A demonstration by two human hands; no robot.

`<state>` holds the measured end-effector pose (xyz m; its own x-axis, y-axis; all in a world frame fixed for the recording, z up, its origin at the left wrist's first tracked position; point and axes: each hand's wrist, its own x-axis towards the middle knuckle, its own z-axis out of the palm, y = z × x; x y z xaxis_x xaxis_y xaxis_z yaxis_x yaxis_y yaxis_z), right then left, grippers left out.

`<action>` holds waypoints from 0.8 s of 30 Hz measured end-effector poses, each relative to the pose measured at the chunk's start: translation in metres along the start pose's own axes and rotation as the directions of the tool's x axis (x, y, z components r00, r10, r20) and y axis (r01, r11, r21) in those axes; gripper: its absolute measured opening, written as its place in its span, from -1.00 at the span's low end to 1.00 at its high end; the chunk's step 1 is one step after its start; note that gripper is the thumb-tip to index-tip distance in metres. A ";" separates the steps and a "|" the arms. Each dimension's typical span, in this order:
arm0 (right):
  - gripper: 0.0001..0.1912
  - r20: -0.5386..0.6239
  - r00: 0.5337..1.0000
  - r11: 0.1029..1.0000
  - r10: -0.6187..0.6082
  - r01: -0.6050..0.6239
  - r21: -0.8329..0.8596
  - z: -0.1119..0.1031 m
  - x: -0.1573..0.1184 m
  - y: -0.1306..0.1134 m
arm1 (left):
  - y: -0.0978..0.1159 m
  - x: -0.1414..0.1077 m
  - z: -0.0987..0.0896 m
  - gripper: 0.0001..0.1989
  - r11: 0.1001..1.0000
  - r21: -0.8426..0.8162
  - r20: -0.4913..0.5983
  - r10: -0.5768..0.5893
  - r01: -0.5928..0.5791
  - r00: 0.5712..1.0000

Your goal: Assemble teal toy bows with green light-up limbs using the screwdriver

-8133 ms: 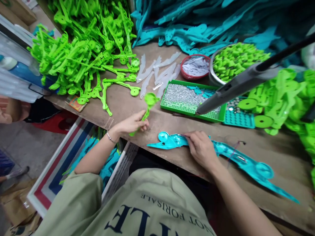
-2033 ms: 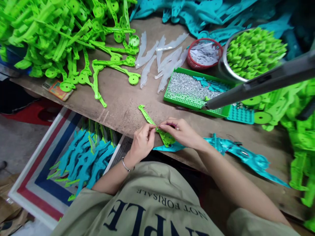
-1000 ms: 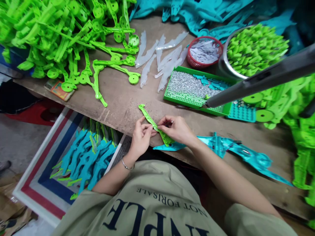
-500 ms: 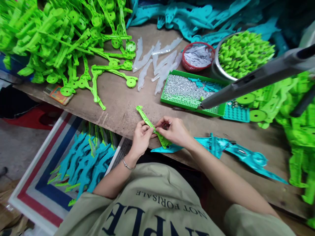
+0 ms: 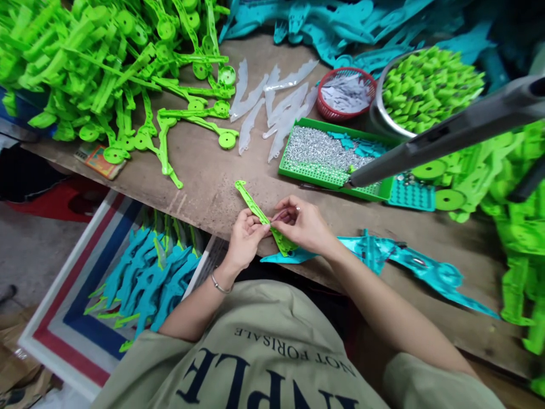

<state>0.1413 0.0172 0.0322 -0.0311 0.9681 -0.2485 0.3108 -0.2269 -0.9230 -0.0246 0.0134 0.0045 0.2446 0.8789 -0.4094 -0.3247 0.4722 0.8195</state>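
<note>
My left hand (image 5: 244, 237) is closed around a long, narrow green plastic piece (image 5: 252, 204) with a small hook at its far end. At the middle of that piece, the fingertips of my right hand (image 5: 305, 225) are pinched together and touch it. Whatever they hold is too small and hidden to make out. The wider near end of the green piece shows below my right fingers, over the tip of a long turquoise plastic part (image 5: 374, 254). That part lies along the table's near edge, partly behind my right forearm.
A green tray (image 5: 317, 178) holds small metal bits. Beside it are a red basket (image 5: 326, 115) and a metal bowl (image 5: 377, 116). A dark tool (image 5: 404, 156) slants down over the tray. Translucent blades (image 5: 279, 128) lie behind; green pieces (image 5: 85, 74) are heaped left.
My right fingers have shifted slightly on the middle of the green piece. My left hand keeps its hold, and the camera view has moved a little.
</note>
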 end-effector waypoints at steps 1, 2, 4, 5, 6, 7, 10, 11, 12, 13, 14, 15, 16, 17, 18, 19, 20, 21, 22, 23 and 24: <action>-0.69 0.012 1.000 1.000 -0.004 0.003 0.030 -0.001 -0.002 0.001 | 0.000 0.000 0.001 -0.42 1.000 0.007 -0.014 0.000 0.000 1.000; -0.67 0.019 1.000 0.999 -0.011 0.010 0.051 -0.001 -0.005 0.002 | 0.000 -0.001 0.003 -0.42 1.000 0.011 -0.028 0.001 -0.001 1.000; -0.66 0.006 0.999 0.998 -0.033 0.032 0.055 -0.001 -0.011 0.003 | 0.001 -0.001 0.006 -0.42 1.000 0.014 -0.055 -0.002 0.003 0.998; -0.67 -0.008 0.999 0.998 -0.044 0.044 0.043 -0.001 -0.014 0.003 | 0.001 -0.002 0.008 -0.43 1.000 0.013 -0.069 -0.005 0.006 0.998; -0.68 -0.021 0.998 0.998 -0.053 0.053 0.029 0.000 -0.017 0.003 | 0.001 -0.002 0.009 -0.44 1.000 0.012 -0.084 -0.005 0.006 0.996; -0.68 -0.031 0.998 0.998 -0.060 0.061 0.014 0.001 -0.020 0.003 | 0.001 -0.002 0.010 -0.45 1.000 0.010 -0.099 -0.003 0.004 0.995; -0.70 -0.054 0.996 0.997 -0.077 0.076 -0.015 0.004 -0.027 0.004 | 0.000 -0.003 0.011 -0.47 1.000 0.012 -0.115 0.008 -0.007 0.993; -0.70 -0.062 0.995 0.997 -0.082 0.081 -0.016 0.005 -0.028 0.004 | 0.000 -0.004 0.010 -0.48 1.000 0.014 -0.105 0.010 -0.008 0.994; -0.70 -0.072 0.994 0.996 -0.086 0.085 -0.014 0.006 -0.030 0.005 | 0.000 -0.004 0.008 -0.49 1.000 0.012 -0.085 0.007 -0.006 0.996; -0.69 -0.082 0.992 0.996 -0.091 0.090 -0.012 0.007 -0.031 0.006 | -0.001 -0.005 0.007 -0.50 1.000 0.004 -0.058 0.002 -0.002 0.998; -0.68 -0.088 0.991 0.995 -0.097 0.097 -0.012 0.008 -0.033 0.007 | -0.001 -0.005 0.005 -0.50 1.000 -0.007 -0.029 -0.004 0.003 1.000; -0.67 -0.090 0.990 0.994 -0.106 0.105 -0.012 0.008 -0.034 0.007 | -0.001 -0.005 0.004 -0.49 1.000 -0.021 -0.003 -0.007 0.007 1.000; -0.67 -0.087 0.989 0.993 -0.117 0.116 -0.015 0.009 -0.035 0.008 | -0.001 -0.006 0.002 -0.49 0.999 -0.034 0.014 -0.008 0.008 1.000; -0.66 -0.083 0.988 0.992 -0.129 0.127 -0.022 0.010 -0.036 0.009 | -0.002 -0.006 0.001 -0.49 0.999 -0.045 0.021 -0.005 0.006 1.000; -0.66 -0.080 0.987 0.990 -0.140 0.138 -0.034 0.010 -0.038 0.009 | -0.002 -0.007 0.001 -0.48 0.999 -0.050 0.019 -0.003 0.004 1.000; -0.65 -0.082 0.985 0.988 -0.152 0.148 -0.051 0.010 -0.039 0.008 | -0.003 -0.007 0.001 -0.48 0.999 -0.050 0.011 -0.003 0.004 1.000; -0.64 -0.091 0.982 0.985 -0.166 0.160 -0.071 0.011 -0.040 0.008 | -0.003 -0.007 0.001 -0.48 0.999 -0.047 0.001 -0.006 0.006 1.000; -0.63 -0.105 0.978 0.981 -0.181 0.172 -0.091 0.011 -0.042 0.007 | -0.003 -0.007 0.002 -0.48 0.999 -0.044 -0.008 -0.010 0.010 1.000; -0.62 -0.119 0.973 0.976 -0.198 0.186 -0.110 0.012 -0.043 0.006 | -0.003 -0.007 0.003 -0.48 0.999 -0.042 -0.013 -0.015 0.014 1.000; -0.61 -0.130 0.968 0.972 -0.216 0.200 -0.128 0.012 -0.045 0.005 | -0.003 -0.007 0.003 -0.48 0.999 -0.040 -0.017 -0.019 0.019 1.000; -0.60 -0.136 0.963 0.966 -0.233 0.214 -0.144 0.013 -0.047 0.004 | -0.003 -0.006 0.004 -0.49 0.999 -0.041 -0.021 -0.022 0.021 1.000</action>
<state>0.1319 -0.0302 0.0358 0.0270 0.9995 0.0162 0.4302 0.0030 -0.9027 -0.0212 0.0060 0.0064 0.2322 0.8698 -0.4354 -0.3568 0.4926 0.7937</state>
